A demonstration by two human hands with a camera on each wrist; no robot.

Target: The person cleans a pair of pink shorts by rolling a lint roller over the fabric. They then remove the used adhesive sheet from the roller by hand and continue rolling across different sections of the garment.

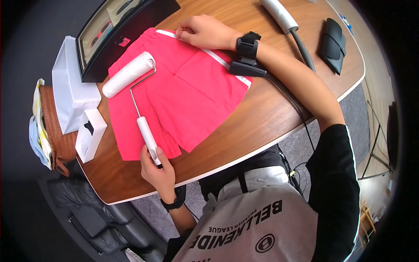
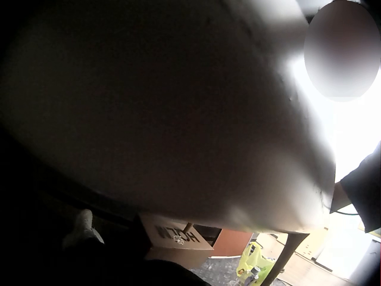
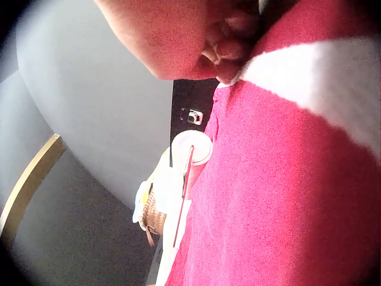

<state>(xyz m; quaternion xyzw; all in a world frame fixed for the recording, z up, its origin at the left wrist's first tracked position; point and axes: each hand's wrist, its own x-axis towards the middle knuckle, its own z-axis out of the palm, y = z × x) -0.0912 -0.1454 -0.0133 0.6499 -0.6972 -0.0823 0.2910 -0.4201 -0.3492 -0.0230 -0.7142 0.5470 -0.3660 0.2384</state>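
Pink shorts (image 1: 183, 87) with a white side stripe lie spread flat on the wooden table. My left hand (image 1: 158, 172) grips the white handle of a lint roller (image 1: 129, 73) near the table's front edge. The roller's white cylinder lies over the left part of the shorts, joined to the handle by a bent metal rod. At the waistband, my right hand (image 1: 208, 33) has curled fingers pinching the fabric beside the stripe. In the right wrist view, its fingertips (image 3: 229, 50) meet the waistband edge. The left wrist view does not show the held handle.
A black display case (image 1: 118, 32) stands behind the shorts. White boxes (image 1: 74, 87) and a brown woven basket (image 1: 59, 126) stand left. A grey-handled roller (image 1: 281, 16) and a black pouch (image 1: 332, 46) lie right. In the left wrist view, a cardboard box (image 2: 178, 238) sits low.
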